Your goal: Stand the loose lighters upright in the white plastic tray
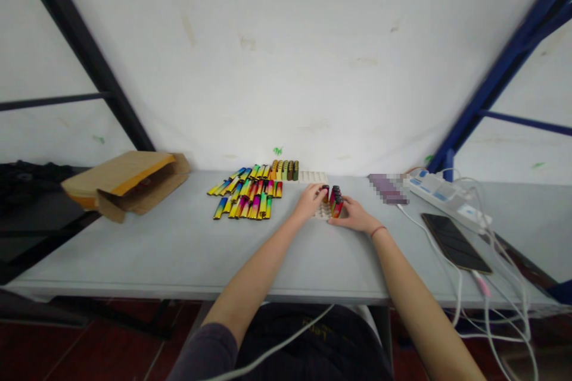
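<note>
Both my hands rest on the grey table [179, 250] around a small white tray [322, 212] holding several upright coloured lighters [335, 197]. My left hand [308, 202] is closed, its fingertips pinching one red lighter at the tray's left side. My right hand [355, 215] cups the tray's right side, fingers curled against the lighters and the tray edge. A pile of several rainbow-coloured lighters [248, 196] lies flat to the left of my hands. Behind it, several more lighters stand in a second white tray [311, 177].
An open cardboard box [127, 184] lies on the table's left end. On the right are a purple blurred object [388, 189], a white power strip [442, 192], a dark phone [456, 243] and several white cables [491, 297]. A white wall rises behind the table.
</note>
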### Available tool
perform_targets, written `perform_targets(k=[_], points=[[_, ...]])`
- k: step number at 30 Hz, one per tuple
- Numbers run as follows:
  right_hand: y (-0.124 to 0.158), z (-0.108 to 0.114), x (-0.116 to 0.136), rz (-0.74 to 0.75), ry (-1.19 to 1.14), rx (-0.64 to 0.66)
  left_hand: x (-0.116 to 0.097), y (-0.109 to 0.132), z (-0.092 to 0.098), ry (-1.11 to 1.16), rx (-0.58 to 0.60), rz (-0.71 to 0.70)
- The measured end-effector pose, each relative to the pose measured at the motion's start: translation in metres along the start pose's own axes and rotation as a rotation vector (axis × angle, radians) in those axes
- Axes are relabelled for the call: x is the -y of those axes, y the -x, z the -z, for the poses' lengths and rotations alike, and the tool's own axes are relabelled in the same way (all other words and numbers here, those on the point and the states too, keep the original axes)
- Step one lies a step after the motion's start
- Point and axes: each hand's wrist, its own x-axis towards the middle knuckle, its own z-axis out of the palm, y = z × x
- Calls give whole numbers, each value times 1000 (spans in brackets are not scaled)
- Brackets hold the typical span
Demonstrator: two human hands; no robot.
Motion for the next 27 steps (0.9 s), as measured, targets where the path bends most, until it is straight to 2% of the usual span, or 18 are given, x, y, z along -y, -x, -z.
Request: perform_targets(k=[3, 9, 13, 17, 20, 27], points=[[0, 1, 1, 1, -1, 6, -1, 3, 0, -179, 57, -46], [1, 0, -1, 2, 8, 19, -2, 5, 9, -344, 53, -63], [-1, -1, -4, 10, 32, 10, 0, 9, 34, -645, -52, 49], [-1, -1, -5, 24, 36, 14, 2, 16, 52, -955, -112, 280], [-2, -2, -5, 25, 31, 3, 1, 19, 54, -1020, -96, 378], [-1, -2, -6, 6, 31, 6, -1, 17, 55, -986, -33, 332]])
